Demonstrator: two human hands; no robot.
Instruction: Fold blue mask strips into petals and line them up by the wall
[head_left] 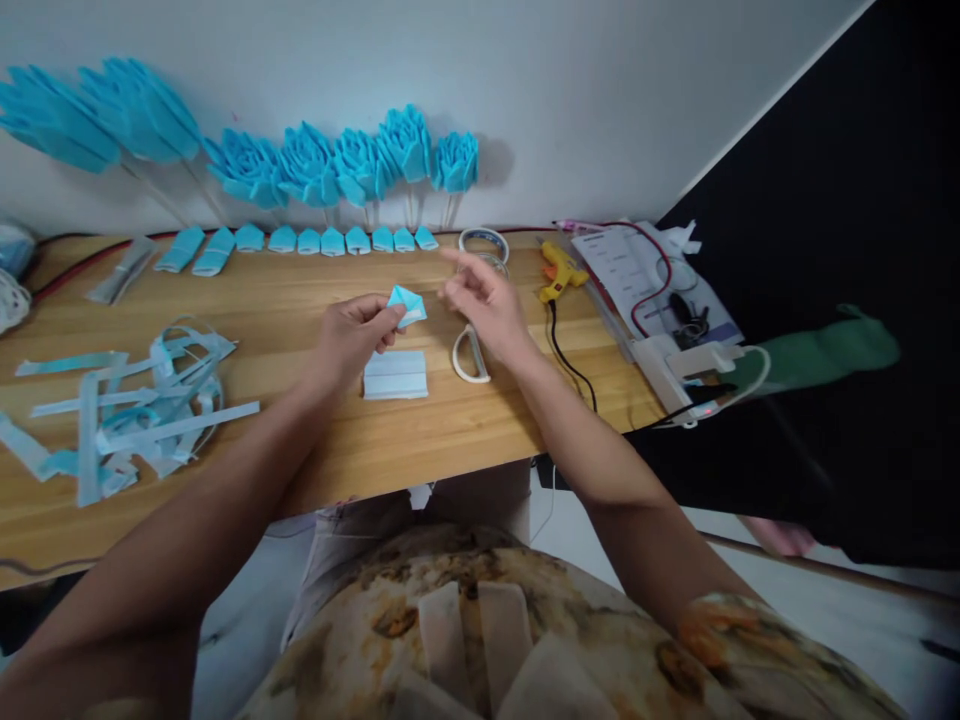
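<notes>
So the little folded blue piece (405, 300) is pinched between thumb and fingers of the left hand (356, 325), held up over the desk (277, 290). Right hand (491, 305) is just to the right of it, loosely open with the index finger stuck out. A flat pale-blue sheet (395, 385) sits on the desk below the left hand, with a white ring (457, 362) near the right one. Further right, there's a white power strip (664, 372) with cables at it.

The wooden table (285, 300) carries strips (176, 428) (tangled) and a sheet (395, 377).
</notes>
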